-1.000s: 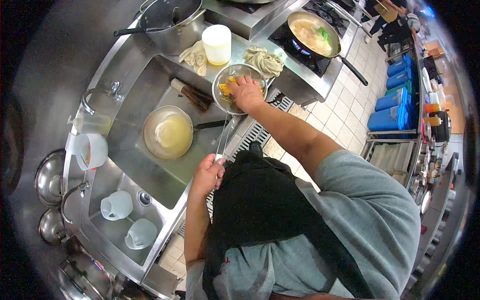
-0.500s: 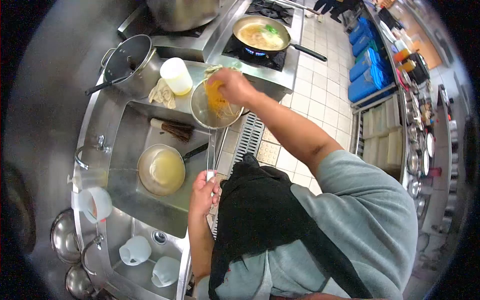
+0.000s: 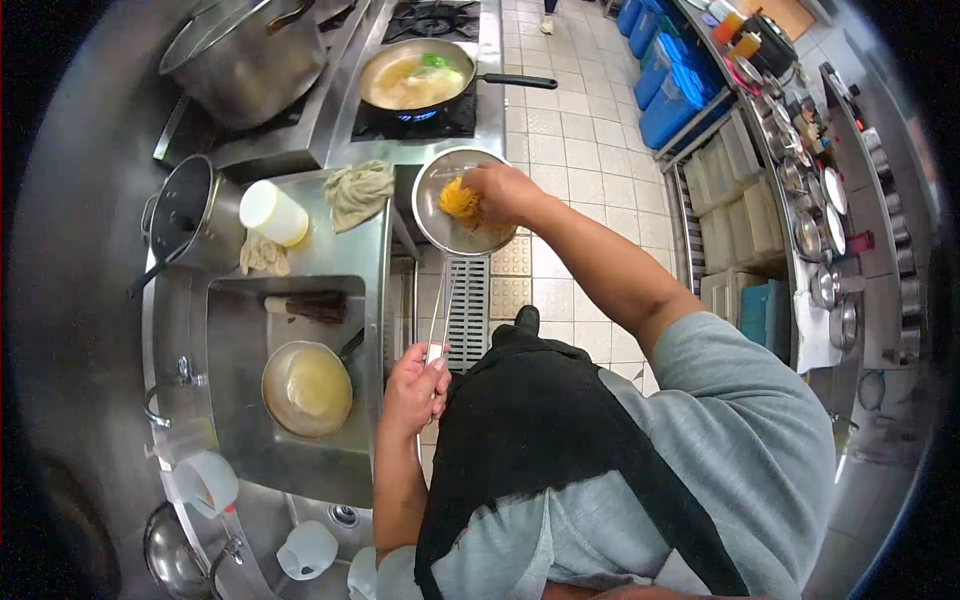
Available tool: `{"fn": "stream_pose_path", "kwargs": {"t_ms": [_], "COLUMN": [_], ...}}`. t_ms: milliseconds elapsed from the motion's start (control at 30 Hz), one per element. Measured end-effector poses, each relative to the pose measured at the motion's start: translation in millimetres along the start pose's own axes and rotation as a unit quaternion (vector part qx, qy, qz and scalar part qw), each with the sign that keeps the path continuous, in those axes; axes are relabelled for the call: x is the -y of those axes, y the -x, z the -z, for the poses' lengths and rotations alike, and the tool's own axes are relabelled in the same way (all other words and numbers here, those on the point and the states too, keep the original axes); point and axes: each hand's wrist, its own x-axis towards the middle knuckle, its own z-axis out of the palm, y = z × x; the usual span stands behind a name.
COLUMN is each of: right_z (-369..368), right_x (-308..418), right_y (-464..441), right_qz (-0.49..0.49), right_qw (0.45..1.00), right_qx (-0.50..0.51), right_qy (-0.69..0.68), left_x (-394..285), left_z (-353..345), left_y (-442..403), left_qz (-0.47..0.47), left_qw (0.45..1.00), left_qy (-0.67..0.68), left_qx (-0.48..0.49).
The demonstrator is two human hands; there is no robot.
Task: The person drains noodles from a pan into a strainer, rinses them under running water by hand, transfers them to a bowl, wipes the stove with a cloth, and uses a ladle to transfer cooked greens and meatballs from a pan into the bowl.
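metal strainer (image 3: 430, 195), left grip (image 3: 412, 393) round its handle (image 3: 435, 352), has swung away from the counter (image 3: 325, 248), right grip (image 3: 505, 193) clutching yellow strands (image 3: 458, 203).

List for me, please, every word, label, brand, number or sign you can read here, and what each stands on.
No readable text anywhere in this view.
White patch at the left hand: no lettering legible.
Bottles at upper right: any labels are too small to read.

Pale tiled floor (image 3: 575, 135), steel counter (image 3: 340, 254)
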Motion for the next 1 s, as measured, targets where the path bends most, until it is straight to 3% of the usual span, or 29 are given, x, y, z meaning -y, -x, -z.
{"fn": "stream_pose_path", "kwargs": {"t_ms": [133,200,267,367,400,467,633,733,800,867,933,1000], "right_z": [56.7,85.4,107.3,101.7,94.1,78.3,102.2,134.9,147.9,144.0,122.8,90.2], "right_x": [-39.1,-60.1,-73.9,-84.7,-92.7,-108.0,-137.2,-132.7,-130.3,-128.9,-118.0,-117.9], "right_y": [16.6,27.9,34.6,42.8,38.7,34.9,17.9,20.9,22.8,22.2,22.6,14.9], "right_qz": [-0.01,0.068,0.115,-0.068,-0.069,-0.088,-0.018,0.008,0.04,0.001,-0.114,-0.124], "right_qw": [0.998,0.971,0.965,0.975,0.975,0.994,0.998,0.987,0.982,0.984,0.98,0.987], "right_qx": [-0.02,-0.071,-0.112,-0.195,-0.196,-0.065,-0.023,-0.035,-0.111,-0.104,-0.149,-0.104], "right_qy": [-0.064,-0.219,-0.207,-0.078,-0.081,-0.006,-0.051,-0.159,-0.149,-0.145,-0.06,0.017], "left_x": [-8.8,-14.8,-25.2,-32.9,-35.2,-30.7,-32.8,-43.2,-56.0,-67.1,-75.1,-82.5], "left_z": [-22.1,-38.0,-54.3,-77.5,-84.5,-91.2,-97.8,-92.3,-90.0,-85.3,-76.3,-65.5], "left_y": [-30.0,-44.5,-58.0,-77.9,-83.5,-96.9,-113.6,-118.4,-121.2,-125.1,-129.8,-134.9], "left_qz": [0.038,0.051,0.04,0.038,0.041,0.044,0.075,0.08,0.065,0.061,0.045,0.05], "left_qw": [0.998,0.997,0.997,0.997,0.996,0.995,0.994,0.991,0.993,0.992,0.989,0.986], "left_qy": [0.007,0.02,0.018,0.018,0.01,0.011,-0.005,0.006,-0.019,-0.028,-0.056,-0.057], "left_qx": [0.04,0.051,0.061,0.071,0.074,0.083,0.084,0.103,0.1,0.11,0.126,0.15]}}
